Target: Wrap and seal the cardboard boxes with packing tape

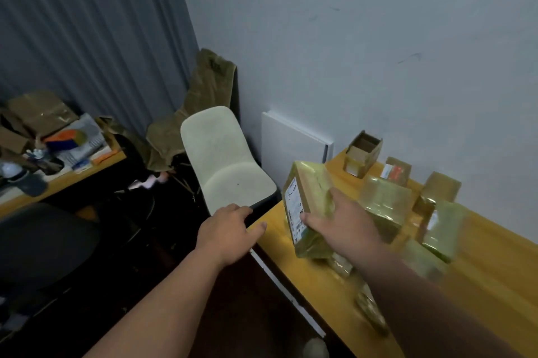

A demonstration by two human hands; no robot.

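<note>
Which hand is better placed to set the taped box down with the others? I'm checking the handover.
Right. The right hand already grips the taped box above the yellow table; the left hand is off its edge, empty.

We record the held box [308,209] as brown cardboard under glossy, crinkled clear tape, bearing a matt white paper label [294,206]. The table [291,267] shows smooth yellow wood. The chair [225,159] carries matt, slightly textured pale upholstery. Olive cloth [203,95] looks ribbed and soft. The wall [349,37] is matt paint, scuffed.
</note>
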